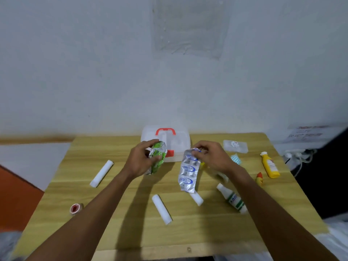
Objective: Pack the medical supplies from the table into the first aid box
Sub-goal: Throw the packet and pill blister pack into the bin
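Note:
A white first aid box (pixel 180 140) with a red handle and red latch stands shut at the back middle of the wooden table (pixel 131 232). Just in front of it, my left hand (pixel 139 162) grips a green and silver blister strip (pixel 157 157). My right hand (pixel 211 157) pinches the top of a blue and silver blister strip (pixel 187 172), which hangs down above the table. White gauze rolls lie at the left (pixel 101 173), at the front middle (pixel 162 209) and partly under the hanging strip (pixel 197 198).
A red-cored tape roll (pixel 75 208) lies front left. On the right are a white bottle with green print (pixel 232 198), a yellow bottle (pixel 269 164), a small red and yellow tube (pixel 259 178), a clear packet (pixel 235 146) and a folded face mask (pixel 236 159). A wall rises behind the table.

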